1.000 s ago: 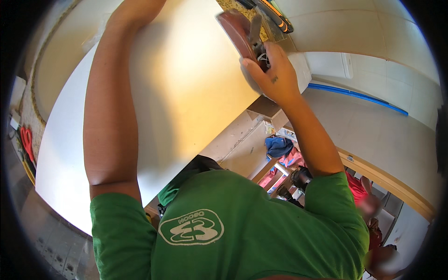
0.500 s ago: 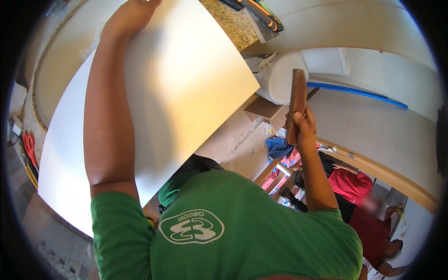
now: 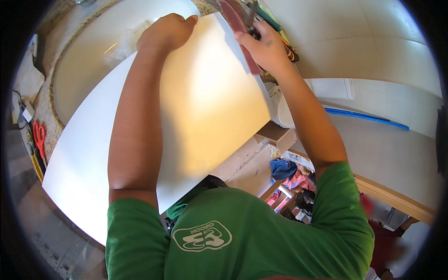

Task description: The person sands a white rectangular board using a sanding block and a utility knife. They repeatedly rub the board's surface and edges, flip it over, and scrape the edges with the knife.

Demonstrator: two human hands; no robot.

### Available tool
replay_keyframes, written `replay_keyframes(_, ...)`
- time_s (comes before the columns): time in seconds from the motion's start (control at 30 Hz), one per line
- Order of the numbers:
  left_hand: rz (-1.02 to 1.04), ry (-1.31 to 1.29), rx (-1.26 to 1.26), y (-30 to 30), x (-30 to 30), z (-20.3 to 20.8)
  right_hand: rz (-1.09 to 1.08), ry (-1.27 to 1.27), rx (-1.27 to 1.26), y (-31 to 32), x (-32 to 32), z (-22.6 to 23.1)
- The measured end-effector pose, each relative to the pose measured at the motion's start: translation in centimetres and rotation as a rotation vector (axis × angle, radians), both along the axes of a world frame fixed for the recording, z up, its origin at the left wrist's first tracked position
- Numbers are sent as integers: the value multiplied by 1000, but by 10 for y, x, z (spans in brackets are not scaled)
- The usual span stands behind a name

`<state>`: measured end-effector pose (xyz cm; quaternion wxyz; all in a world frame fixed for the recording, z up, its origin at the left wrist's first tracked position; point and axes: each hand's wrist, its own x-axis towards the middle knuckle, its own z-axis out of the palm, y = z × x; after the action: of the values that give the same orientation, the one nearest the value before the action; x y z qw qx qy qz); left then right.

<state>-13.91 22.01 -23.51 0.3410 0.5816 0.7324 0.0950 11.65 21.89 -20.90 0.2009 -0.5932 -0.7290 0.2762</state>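
A large white panel (image 3: 219, 126) lies at a slant in front of me, over part of the sink. My left hand (image 3: 168, 33) grips its far edge, fingers curled over and partly hidden, while the forearm crosses the white face. In my right hand (image 3: 268, 46) is a long, flat sanding block (image 3: 238, 32) with a reddish-brown face. It lies along the panel's right edge, apparently against it; the contact is partly hidden by the hand and blur.
A white sink (image 3: 88, 70) in a speckled counter is at the far left, with red-handled scissors (image 3: 39, 137) nearby. Orange-and-black tools (image 3: 291, 52) lie beyond my right hand. Behind that arm are a white bin (image 3: 283, 112) and a blue bar (image 3: 368, 119). Another person (image 3: 385, 245) is at lower right.
My right hand has swung the sanding block up and left from beside the bin to the panel's right edge. My left hand and the panel appear slightly lower and farther right in view.
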Motion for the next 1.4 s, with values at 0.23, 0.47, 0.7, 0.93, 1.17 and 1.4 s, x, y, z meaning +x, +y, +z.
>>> replay_keyframes(0.23, -9, -17, -8, -3, -2, 7, 93, -300, 93, 55, -63, 13)
replay_keyframes(0.47, 8, -23, 55, -4, -1, 0, 78, -448, 181, 79, -98, 17)
replay_keyframes(0.7, -135, 87, 154, 1, -2, -10, 81, -463, 250, 67, -86, 15)
replay_keyframes(0.93, 22, 44, 136, -7, 4, 9, 91, -396, 176, 58, -79, 14)
replay_keyframes(1.17, 40, 68, 133, -9, 6, 12, 244, -277, 645, 11, -48, 5)
replay_keyframes(1.4, -158, 181, 247, -3, 1, -8, 122, -395, 312, -42, 9, -2)
